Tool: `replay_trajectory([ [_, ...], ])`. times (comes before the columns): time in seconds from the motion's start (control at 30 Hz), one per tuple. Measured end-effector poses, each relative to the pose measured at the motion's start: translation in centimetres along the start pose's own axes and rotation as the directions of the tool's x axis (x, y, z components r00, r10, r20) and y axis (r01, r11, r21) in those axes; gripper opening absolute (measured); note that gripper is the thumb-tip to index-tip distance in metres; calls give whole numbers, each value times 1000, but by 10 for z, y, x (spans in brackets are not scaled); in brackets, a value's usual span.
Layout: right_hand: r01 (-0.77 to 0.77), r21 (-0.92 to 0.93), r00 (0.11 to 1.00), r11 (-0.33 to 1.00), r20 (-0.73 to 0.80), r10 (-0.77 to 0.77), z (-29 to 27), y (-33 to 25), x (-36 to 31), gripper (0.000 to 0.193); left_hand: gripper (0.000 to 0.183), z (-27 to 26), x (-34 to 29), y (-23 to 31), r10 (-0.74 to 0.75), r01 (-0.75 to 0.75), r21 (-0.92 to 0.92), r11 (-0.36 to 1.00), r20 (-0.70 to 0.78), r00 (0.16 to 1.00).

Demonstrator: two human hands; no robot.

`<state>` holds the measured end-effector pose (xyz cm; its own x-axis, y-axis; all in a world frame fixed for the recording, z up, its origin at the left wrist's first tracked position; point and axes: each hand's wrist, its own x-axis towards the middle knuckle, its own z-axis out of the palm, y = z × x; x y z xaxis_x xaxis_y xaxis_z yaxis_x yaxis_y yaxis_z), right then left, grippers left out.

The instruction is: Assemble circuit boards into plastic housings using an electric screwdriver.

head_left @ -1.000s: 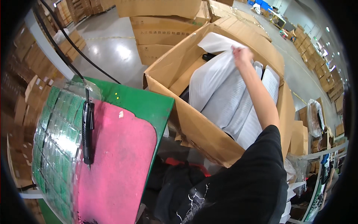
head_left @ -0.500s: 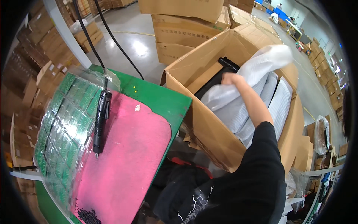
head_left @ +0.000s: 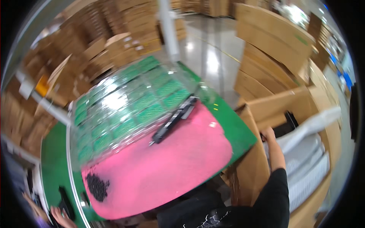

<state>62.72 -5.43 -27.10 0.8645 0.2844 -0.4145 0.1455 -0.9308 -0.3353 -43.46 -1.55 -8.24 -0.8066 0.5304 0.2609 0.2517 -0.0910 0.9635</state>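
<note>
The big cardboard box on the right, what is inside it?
Inside the cardboard box lie white foam-wrapped bundles and a black object near the right hand. The bundles' contents and the box's bottom are covered.

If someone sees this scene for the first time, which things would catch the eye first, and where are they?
The bright pink mat on the green table stands out at the centre, with a black electric screwdriver lying on its upper edge. Behind it, to the left, a shiny clear plastic tray of green circuit boards glints. At the right, the right hand reaches into a large brown cardboard box filled with white foam-wrapped bundles.
</note>
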Motion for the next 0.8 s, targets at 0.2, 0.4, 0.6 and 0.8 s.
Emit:
replay_trajectory([
  [0.2, 216, 660, 974, 720, -200, -110, -36, 85, 81, 19, 25, 69, -23, 8, 342, -346, 69, 936, 65, 938],
  [0.4, 652, 486, 755, 581, -487, -439, -178, 10, -6, 21, 16, 135, -86, 55, 420, -420, -49, 906, 226, 879],
  [0.6, 457, 171, 886, 873, -171, -431, -108, -13, 34, 36, 14, 175, -140, 62, 377, -276, -291, 916, 387, 841],
  [0.8, 525, -512, 716, 680, -167, -678, -107, -66, 115, 36, 16, 168, -152, 78, 421, -407, -138, 903, 478, 771],
])
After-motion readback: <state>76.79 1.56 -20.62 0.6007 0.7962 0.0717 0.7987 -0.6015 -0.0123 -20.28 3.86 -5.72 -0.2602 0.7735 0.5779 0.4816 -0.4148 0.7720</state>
